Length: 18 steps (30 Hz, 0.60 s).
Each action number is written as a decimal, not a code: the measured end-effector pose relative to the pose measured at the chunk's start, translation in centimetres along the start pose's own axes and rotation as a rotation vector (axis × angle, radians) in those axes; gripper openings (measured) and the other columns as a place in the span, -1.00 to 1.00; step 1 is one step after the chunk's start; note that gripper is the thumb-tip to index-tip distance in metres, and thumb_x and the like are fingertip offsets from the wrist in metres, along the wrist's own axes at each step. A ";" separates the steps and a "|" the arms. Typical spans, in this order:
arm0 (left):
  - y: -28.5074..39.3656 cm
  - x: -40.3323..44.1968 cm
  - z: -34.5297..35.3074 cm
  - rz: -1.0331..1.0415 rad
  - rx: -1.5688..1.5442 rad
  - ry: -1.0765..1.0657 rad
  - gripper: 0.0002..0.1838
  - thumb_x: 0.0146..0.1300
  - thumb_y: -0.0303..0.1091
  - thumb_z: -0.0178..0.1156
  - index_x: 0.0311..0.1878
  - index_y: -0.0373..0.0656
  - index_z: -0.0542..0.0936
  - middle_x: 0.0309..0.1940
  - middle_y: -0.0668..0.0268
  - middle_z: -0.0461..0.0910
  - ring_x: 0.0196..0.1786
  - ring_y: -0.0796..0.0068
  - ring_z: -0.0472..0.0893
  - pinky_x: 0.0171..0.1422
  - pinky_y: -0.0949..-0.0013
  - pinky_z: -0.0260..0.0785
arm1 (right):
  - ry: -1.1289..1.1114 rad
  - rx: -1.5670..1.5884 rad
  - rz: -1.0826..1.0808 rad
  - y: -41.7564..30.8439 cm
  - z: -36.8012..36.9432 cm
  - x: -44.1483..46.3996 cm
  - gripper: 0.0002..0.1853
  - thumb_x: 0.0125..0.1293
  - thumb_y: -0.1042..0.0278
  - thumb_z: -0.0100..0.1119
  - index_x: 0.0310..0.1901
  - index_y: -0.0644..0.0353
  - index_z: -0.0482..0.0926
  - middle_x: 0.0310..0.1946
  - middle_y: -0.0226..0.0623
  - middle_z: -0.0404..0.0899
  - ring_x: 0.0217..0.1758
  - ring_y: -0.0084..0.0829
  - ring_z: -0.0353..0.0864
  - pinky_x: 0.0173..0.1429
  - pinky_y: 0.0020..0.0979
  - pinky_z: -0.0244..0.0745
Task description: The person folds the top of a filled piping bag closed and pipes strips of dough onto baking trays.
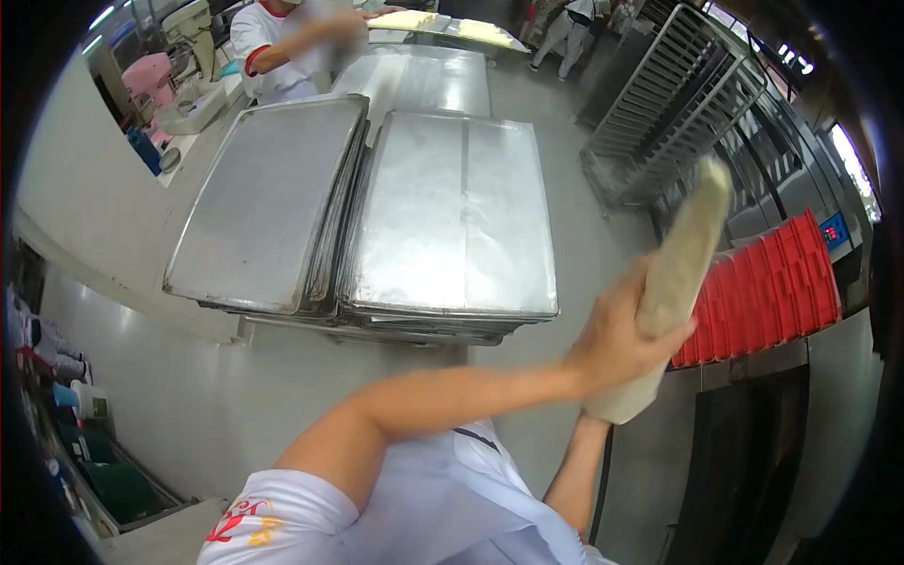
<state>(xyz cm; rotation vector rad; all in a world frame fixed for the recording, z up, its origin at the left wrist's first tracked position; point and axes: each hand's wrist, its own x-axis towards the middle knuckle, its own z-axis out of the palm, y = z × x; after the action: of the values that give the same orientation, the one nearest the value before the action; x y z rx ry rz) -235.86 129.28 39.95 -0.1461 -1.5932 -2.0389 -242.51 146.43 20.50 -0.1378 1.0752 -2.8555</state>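
Note:
Blurred by motion, a long pale tapering object (686,254), which looks like a filled bag, slants up and to the right. My left hand (626,330) reaches across my body and is closed around its middle. Its wider lower end lies over my right hand, whose fingers I cannot see; only the wrist and forearm (576,476) show below it. To the left of the hands are two stacks of metal trays, the left one (268,198) and the right one (452,217), with flat metal tops.
Red stacked crates (767,297) stand at the right, below a wheeled metal rack (659,122). Beyond the stacks, a co-worker (273,47) is beside a tray with pale pieces (485,33). A pink mixer (151,77) is at the upper left; another person (568,38) stands farther back.

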 end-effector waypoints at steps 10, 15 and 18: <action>-6.5 16.3 -7.1 0.311 0.498 -0.352 -0.32 0.34 0.18 0.13 0.23 -0.26 0.50 0.21 0.01 0.52 0.38 0.08 0.41 0.45 0.03 0.17 | 0.020 0.744 0.322 5.6 -2.9 14.2 -0.52 0.42 0.01 0.02 0.20 0.18 0.43 0.16 -0.24 0.47 0.24 -0.24 0.45 0.30 -0.15 0.37; -11.5 13.6 -19.1 -0.136 1.481 -0.507 -0.21 0.37 0.33 -0.08 0.39 -0.16 0.36 0.44 -0.01 0.26 0.52 -0.12 0.14 0.54 -0.33 -0.20 | 0.033 1.057 0.453 7.1 -5.2 20.9 -0.50 0.42 0.00 0.03 0.23 0.18 0.43 0.20 -0.23 0.47 0.27 -0.23 0.44 0.32 -0.14 0.37; -11.4 11.0 -21.2 -0.159 1.638 -0.482 -0.18 0.36 0.33 -0.08 0.43 -0.17 0.31 0.45 -0.01 0.24 0.54 -0.07 0.11 0.56 -0.29 -0.19 | 0.018 1.412 0.617 7.5 -6.3 24.4 -0.48 0.41 -0.01 0.03 0.24 0.18 0.42 0.21 -0.22 0.47 0.29 -0.23 0.44 0.34 -0.13 0.37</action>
<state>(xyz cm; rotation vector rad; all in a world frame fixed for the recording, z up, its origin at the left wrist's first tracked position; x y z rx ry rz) -245.50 107.62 28.29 0.1264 -3.0542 -0.2318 -267.10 142.15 12.11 0.2657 -0.8705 -2.3228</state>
